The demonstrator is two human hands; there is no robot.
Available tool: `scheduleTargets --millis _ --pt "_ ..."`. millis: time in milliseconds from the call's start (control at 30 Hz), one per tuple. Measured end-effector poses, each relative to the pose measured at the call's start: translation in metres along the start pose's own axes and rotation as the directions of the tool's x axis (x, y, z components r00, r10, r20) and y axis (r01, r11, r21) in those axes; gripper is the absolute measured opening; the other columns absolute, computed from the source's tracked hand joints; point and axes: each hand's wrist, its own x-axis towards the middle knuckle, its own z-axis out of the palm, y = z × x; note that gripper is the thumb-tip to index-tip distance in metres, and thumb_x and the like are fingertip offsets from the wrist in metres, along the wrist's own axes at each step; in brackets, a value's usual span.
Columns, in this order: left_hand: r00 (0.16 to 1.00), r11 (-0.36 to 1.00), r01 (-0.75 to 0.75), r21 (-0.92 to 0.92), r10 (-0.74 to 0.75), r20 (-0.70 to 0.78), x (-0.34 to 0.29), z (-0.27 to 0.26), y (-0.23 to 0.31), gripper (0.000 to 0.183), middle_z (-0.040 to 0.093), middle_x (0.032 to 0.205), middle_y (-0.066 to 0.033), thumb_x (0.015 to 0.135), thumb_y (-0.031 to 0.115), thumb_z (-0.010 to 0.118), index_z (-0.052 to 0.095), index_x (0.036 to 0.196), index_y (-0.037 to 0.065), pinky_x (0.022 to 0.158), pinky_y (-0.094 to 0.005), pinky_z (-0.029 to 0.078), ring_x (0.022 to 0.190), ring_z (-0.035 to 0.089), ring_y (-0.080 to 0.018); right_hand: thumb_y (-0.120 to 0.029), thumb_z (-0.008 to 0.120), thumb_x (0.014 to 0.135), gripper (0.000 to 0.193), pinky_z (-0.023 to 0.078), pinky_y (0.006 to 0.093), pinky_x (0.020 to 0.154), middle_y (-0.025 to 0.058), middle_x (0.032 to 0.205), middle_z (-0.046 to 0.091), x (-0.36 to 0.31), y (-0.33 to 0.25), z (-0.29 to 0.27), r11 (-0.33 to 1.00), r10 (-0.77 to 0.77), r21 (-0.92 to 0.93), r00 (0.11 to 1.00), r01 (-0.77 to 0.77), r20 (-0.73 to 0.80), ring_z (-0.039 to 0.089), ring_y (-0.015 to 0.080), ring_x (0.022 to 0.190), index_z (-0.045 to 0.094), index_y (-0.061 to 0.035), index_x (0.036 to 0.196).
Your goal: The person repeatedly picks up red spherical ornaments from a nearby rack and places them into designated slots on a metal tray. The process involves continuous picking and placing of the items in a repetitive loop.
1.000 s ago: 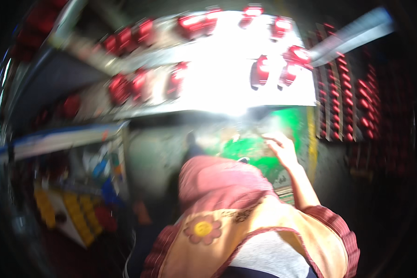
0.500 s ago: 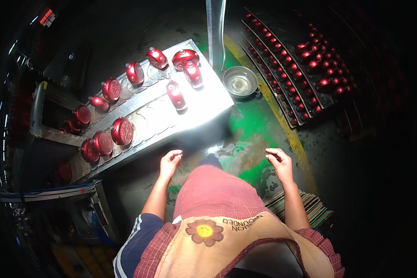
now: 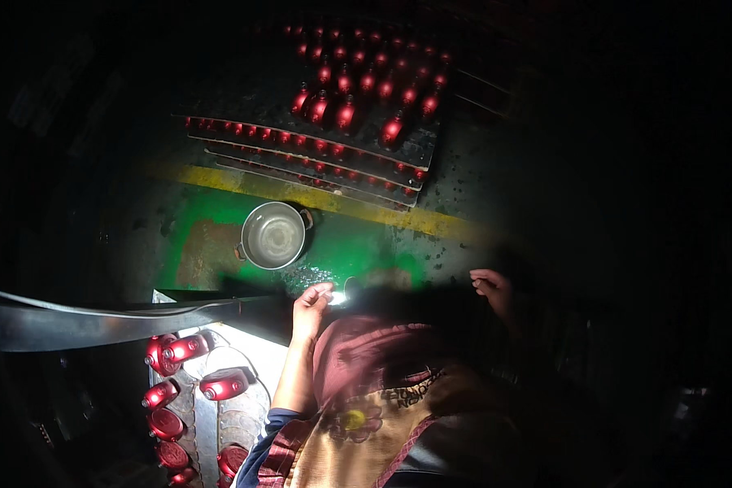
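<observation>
My left hand (image 3: 311,304) is in front of me at waist height, beside the lit bench (image 3: 278,355). Its fingers are loosely bent, and I see nothing held in them. Off to the right, in shadow, my right hand (image 3: 491,290) has its fingers apart and is also without a load. Beyond my left hand, on the green floor, stands a round metal pot (image 3: 273,236) with two side handles. Rounded red bottle-like vessels, among them one red vessel (image 3: 224,384), lie and stand on the bench at lower left.
Farther ahead, many red vessels (image 3: 346,114) stand on stacked boards (image 3: 317,146) past a yellow floor line (image 3: 325,198). A metal post (image 3: 106,321) crosses the left side near the bench. Wet patches mark the floor by the pot. The right side is very dark.
My view has turned right: the bench has swung to the lower left, and the pot and stacked boards now lie ahead. Both hands remain empty in front of me.
</observation>
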Motion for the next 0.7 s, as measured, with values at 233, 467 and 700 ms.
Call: scheduleTargets --millis 233,467,700 --pt "0.874 0.803 -0.486 0.344 0.439 0.21 0.201 0.054 0.124 0.033 0.067 0.116 -0.0064 0.087 0.001 0.067 0.068 0.12 0.007 0.087 -0.0255 0.048 0.092 0.06 -0.0127 -0.008 0.064 0.095 0.043 0.05 0.0292 0.09 0.0062 0.119 0.065 0.128 -0.08 0.055 0.984 -0.171 -0.045 0.984 0.173 0.055 0.06 0.0127 0.105 0.058 -0.0125 0.137" --pt "0.584 0.326 -0.74 0.588 0.745 0.323 0.361 0.114 0.214 0.055 0.047 0.147 -0.0161 0.079 -0.01 0.07 0.064 0.129 0.011 0.09 -0.0375 0.056 0.121 0.058 -0.0295 -0.035 0.075 0.085 0.076 0.008 0.0597 0.119 0.031 0.161 0.007 0.338 -0.133 0.169 0.905 -0.264 -0.369 0.96 0.213 -0.093 0.007 0.052 0.147 0.038 -0.0366 0.151" --pt "0.702 0.07 -0.454 0.888 0.641 0.308 0.449 0.139 0.212 0.065 0.032 0.158 -0.0165 0.084 0.011 0.065 0.052 0.144 0.029 0.11 -0.0496 0.035 0.136 0.042 -0.039 -0.025 0.084 0.071 0.079 0.038 0.0506 0.11 0.0248 0.16 0.015 0.446 -0.107 0.19 0.849 -0.433 -0.459 0.842 0.26 -0.323 0.023 0.0443 0.144 0.051 -0.0314 0.143"
